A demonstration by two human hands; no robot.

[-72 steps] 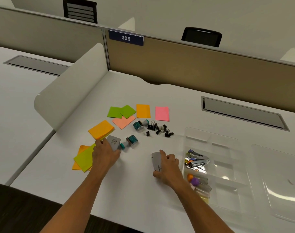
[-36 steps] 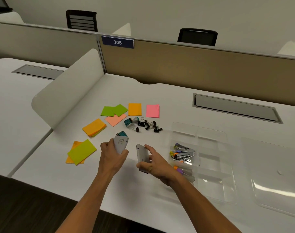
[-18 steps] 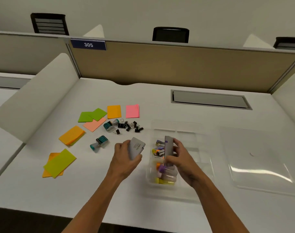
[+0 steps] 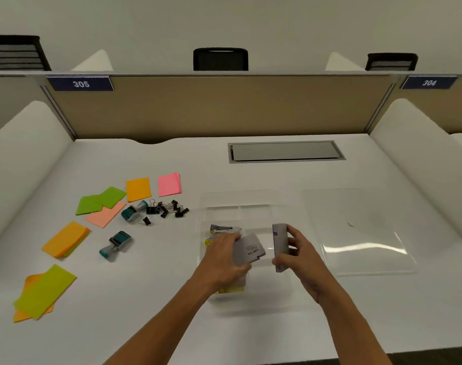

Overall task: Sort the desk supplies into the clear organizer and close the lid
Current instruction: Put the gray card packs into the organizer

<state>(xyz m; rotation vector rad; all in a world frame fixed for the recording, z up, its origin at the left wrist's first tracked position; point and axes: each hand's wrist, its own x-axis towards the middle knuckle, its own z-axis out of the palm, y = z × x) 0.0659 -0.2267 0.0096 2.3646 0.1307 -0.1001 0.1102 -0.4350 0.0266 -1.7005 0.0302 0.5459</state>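
Orange and lime sticky notes (image 4: 44, 292) lie at the table's (image 4: 119, 325) left edge, with green, peach, orange and pink pads further back. Beside them we see two teal stamps (image 4: 116, 244) and a cluster of black binder clips (image 4: 168, 208). Our left hand (image 4: 224, 259) grips a flat grey box (image 4: 248, 249) (printed text faces up) above the clear organizer (image 4: 240, 206), whose left compartment holds a stapler (image 4: 226, 228) and yellow items. Our right hand (image 4: 299, 252) curls round a second grey box (image 4: 280, 246), held on edge over the organizer. Well to the right, the clear lid (image 4: 356, 227) lies flat on the table.
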